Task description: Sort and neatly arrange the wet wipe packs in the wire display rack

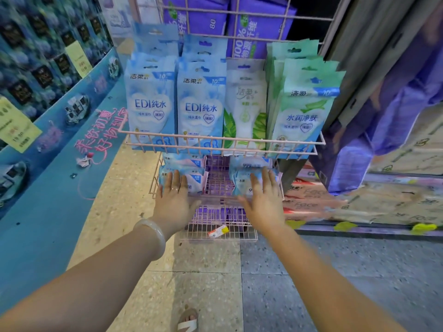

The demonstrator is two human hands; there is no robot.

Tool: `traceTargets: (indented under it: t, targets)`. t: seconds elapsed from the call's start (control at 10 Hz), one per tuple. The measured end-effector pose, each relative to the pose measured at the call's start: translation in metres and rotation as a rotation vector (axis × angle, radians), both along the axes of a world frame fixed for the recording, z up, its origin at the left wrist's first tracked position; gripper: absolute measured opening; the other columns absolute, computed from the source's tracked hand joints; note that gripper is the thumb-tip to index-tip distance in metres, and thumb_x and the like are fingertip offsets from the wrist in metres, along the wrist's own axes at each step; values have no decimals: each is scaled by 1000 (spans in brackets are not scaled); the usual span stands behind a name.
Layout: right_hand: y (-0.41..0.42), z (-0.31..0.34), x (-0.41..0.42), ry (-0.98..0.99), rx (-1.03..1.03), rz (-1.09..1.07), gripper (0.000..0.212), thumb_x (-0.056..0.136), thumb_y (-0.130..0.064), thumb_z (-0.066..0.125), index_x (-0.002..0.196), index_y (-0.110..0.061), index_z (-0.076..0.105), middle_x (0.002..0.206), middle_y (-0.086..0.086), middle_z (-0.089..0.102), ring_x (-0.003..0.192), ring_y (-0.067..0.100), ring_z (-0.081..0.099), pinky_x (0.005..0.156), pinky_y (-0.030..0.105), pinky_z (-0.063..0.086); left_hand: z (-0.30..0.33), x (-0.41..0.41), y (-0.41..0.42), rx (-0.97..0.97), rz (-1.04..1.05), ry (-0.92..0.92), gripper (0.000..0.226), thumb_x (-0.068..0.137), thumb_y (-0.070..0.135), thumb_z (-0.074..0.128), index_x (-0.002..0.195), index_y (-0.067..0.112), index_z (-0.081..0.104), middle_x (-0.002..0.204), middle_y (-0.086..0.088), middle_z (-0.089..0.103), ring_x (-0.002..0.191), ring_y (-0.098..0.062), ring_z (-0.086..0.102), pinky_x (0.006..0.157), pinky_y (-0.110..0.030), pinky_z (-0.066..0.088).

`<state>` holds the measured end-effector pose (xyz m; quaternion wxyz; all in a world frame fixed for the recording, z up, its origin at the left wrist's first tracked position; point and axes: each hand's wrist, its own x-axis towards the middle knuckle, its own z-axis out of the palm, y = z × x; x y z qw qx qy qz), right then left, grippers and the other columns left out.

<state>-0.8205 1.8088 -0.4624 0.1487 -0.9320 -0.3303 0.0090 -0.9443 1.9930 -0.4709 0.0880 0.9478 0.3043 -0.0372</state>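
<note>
A pink wire display rack (pixel 223 140) holds upright wet wipe packs on its upper shelf: two rows of blue packs (pixel 201 109), one white pack with green leaves (pixel 245 109) and a row of green packs (pixel 304 111). On the lower shelf lie a pink-and-blue stack (pixel 184 164) at the left and a blue stack (pixel 249 164) at the right. My left hand (pixel 173 195) rests flat on the left stack, fingers spread. My right hand (pixel 262 197) rests flat on the right stack, fingers spread. Neither hand grips a pack.
Purple tissue packs (pixel 259 27) fill the rack's top tier. A blue display counter (pixel 60 130) runs along the left. Stacked cartons (pixel 359 200) stand at the right. A lowest wire shelf (pixel 215 231) carries a small price tag (pixel 218 232). Tiled floor lies below.
</note>
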Motion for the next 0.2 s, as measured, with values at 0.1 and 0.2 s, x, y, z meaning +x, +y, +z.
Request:
traceTargets:
  t: [0.1, 0.2]
  targets:
    - [-7, 5, -26, 220, -12, 61, 56, 90, -47, 45, 136, -16, 41, 157, 11, 9, 145, 27, 5, 117, 37, 9, 20, -3, -17, -58, 2, -49, 80, 91, 54, 35, 148, 11, 0, 159, -11, -5, 146, -26, -8, 117, -43, 3]
    - [-34, 13, -49, 431, 90, 124, 39, 88, -39, 55, 118, -15, 59, 141, 6, 42, 128, 20, 41, 102, 22, 31, 48, -10, -33, -32, -179, -190, 72, 93, 49, 35, 148, 14, 4, 159, -6, -4, 146, -19, -7, 117, -35, -1]
